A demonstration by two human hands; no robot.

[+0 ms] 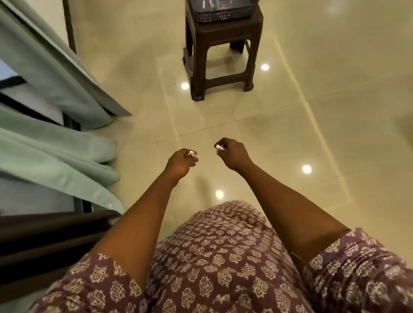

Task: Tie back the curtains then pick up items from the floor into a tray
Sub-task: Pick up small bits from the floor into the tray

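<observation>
above glossy tiles, both hands [180,163] [232,153] pinch small white items.

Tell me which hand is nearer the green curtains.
Left. The left hand, gripping a small white item, hangs over the floor just right of the green curtains. The right hand, gripping another small white item, is farther right, beyond the left hand.

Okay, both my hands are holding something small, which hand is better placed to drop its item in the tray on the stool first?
Right, marginally: the right hand sits more directly below the tray on the stool; the left hand is farther left.
</observation>
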